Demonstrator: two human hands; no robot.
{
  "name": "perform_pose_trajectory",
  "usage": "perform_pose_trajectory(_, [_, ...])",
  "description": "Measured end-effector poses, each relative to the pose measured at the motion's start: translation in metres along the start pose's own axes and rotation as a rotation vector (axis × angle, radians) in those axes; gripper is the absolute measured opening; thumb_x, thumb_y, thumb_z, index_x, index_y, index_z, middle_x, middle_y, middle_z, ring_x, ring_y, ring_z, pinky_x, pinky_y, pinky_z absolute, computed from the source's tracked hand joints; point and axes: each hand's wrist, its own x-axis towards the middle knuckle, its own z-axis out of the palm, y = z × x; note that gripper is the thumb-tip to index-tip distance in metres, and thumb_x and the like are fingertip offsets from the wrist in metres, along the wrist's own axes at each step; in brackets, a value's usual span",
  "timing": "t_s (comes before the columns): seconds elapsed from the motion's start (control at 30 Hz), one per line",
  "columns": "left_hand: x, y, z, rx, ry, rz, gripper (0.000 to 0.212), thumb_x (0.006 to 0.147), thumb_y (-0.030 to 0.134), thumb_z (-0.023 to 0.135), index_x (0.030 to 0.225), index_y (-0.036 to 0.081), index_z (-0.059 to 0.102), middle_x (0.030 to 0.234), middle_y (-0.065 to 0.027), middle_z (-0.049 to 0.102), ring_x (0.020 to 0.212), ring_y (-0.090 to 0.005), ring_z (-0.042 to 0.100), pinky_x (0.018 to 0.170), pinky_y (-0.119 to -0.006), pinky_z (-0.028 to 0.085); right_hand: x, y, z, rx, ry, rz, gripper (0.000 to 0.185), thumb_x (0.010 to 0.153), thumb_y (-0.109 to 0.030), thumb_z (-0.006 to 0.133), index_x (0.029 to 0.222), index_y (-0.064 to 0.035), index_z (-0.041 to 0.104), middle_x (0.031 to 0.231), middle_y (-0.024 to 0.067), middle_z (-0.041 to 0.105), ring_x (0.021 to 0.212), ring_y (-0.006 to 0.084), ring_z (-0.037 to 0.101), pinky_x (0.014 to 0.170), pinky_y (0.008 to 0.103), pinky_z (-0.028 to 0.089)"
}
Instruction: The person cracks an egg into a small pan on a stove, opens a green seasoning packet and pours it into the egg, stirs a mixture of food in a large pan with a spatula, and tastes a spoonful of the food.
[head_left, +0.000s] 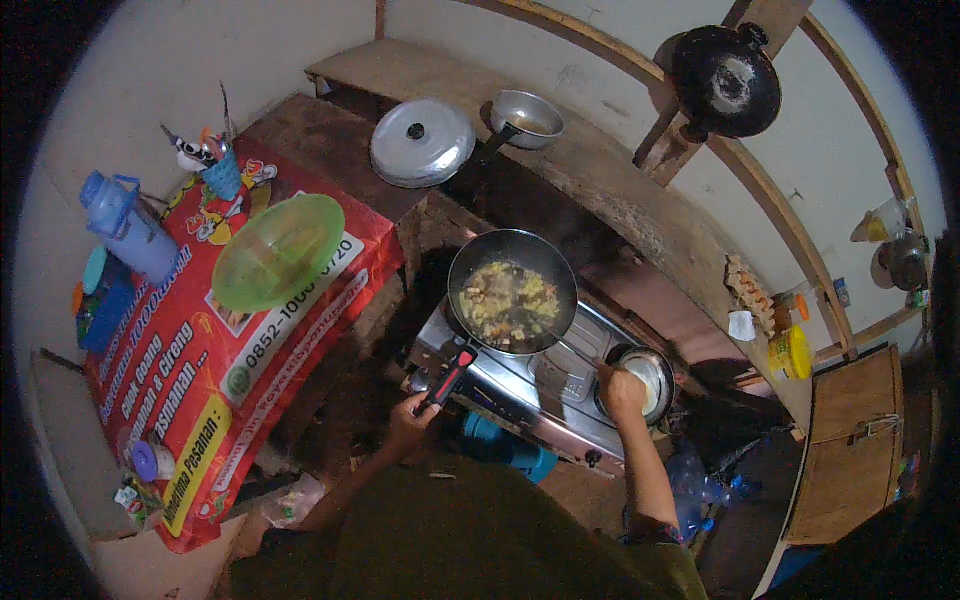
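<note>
A dark frying pan (463, 262) sits on the left burner of a metal gas stove (517, 397). Chopped food (510, 296), yellow and brown, lies in it with a faint haze above. My left hand (411, 420) is closed round the end of the pan's black and red handle (450, 379). A thin metal utensil (577, 349) runs from my right hand (624, 394) into the pan, its tip among the food. Just beside and partly under my right hand, a round metal pan (663, 379) with something pale inside stands on the right burner.
A green plastic dish cover (277, 255) lies on the red banner-covered table (300, 360) at left. An aluminium lid (424, 142) and a saucepan (529, 116) rest behind the stove. A black wok (727, 82) hangs on the wall; egg trays (750, 296) stand on the ledge.
</note>
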Motion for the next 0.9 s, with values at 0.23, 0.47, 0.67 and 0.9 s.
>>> perform_pose_trajectory(0.23, [0.000, -0.017, 0.004, -0.068, 0.042, 0.058, 0.039, 0.074, 0.023, 0.064, 0.103, -0.003, 0.056, 0.087, -0.0101, 0.062, 0.076, -0.0138, 0.056, 0.069, -0.027, 0.044, 0.056, 0.000, -0.021, 0.007, 0.070, 0.092, 0.021, 0.079, -0.021, 0.048, 0.086, -0.0078, 0.062, 0.073, 0.0188, 0.061, 0.067, 0.0332, 0.060, 0.057, 0.0421, 0.048])
perform_pose_trajectory(0.47, [0.001, -0.017, 0.003, -0.135, 0.011, 0.017, 0.038, 0.075, 0.022, 0.064, 0.103, -0.004, 0.056, 0.084, -0.0092, 0.062, 0.074, -0.0123, 0.055, 0.067, -0.026, 0.044, 0.059, -0.017, 0.012, 0.076, -0.141, 0.169, 0.023, 0.077, -0.018, 0.047, 0.075, -0.0028, 0.064, 0.077, 0.0189, 0.062, 0.080, 0.0332, 0.060, 0.070, 0.0408, 0.048])
perform_pose_trajectory(0.67, [0.002, -0.008, 0.000, -0.124, -0.018, -0.021, 0.041, 0.073, 0.024, 0.065, 0.103, -0.002, 0.058, 0.091, -0.0111, 0.062, 0.080, -0.0162, 0.056, 0.074, -0.029, 0.043, 0.022, -0.034, 0.022, 0.440, -0.214, 0.151, 0.031, 0.081, -0.029, 0.045, 0.085, -0.0032, 0.062, 0.081, 0.0229, 0.059, 0.081, 0.0375, 0.057, 0.072, 0.0455, 0.045])
perform_pose_trajectory(0.9, [-0.002, 0.009, -0.005, -0.150, -0.041, -0.117, 0.046, 0.072, 0.029, 0.066, 0.105, -0.002, 0.056, 0.098, -0.0147, 0.060, 0.088, -0.0192, 0.055, 0.078, -0.030, 0.043, 0.029, -0.027, -0.024, 0.171, -0.084, 0.287, 0.034, 0.081, -0.031, 0.046, 0.084, -0.0020, 0.062, 0.080, 0.0231, 0.060, 0.076, 0.0386, 0.059, 0.067, 0.0458, 0.047])
